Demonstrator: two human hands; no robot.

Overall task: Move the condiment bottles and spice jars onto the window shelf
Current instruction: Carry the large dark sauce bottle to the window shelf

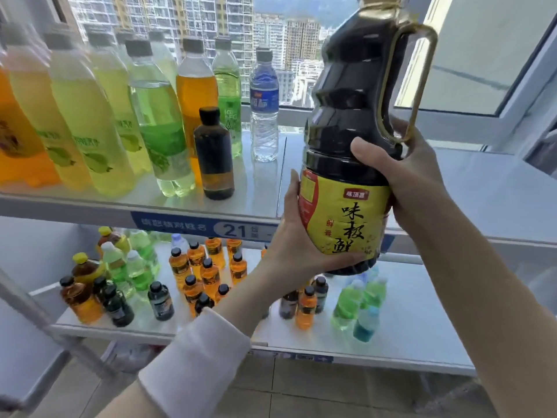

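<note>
A: Right, soy bottle (346, 122) position?
B: Airborne, near upright, slight tilt. In front of the top shelf (482, 200) front edge, right of the small dark bottle (214, 155) and water bottle (264, 107). Not set down.
A: Grip status?
B: Both clamped on it: left hand (297, 236) cupped round the lower label side, fingers along the bottom; right hand (401, 176) wrapped round the waist just under the handle (422, 70), thumb across the front.
A: Top shelf load?
B: Row of tall bottles (90, 122) at left, yellow, green, orange, standing.
A: Lower shelf (422, 327)?
B: Cluster of small bottles (208, 273), orange, green, dark, upright.
</note>
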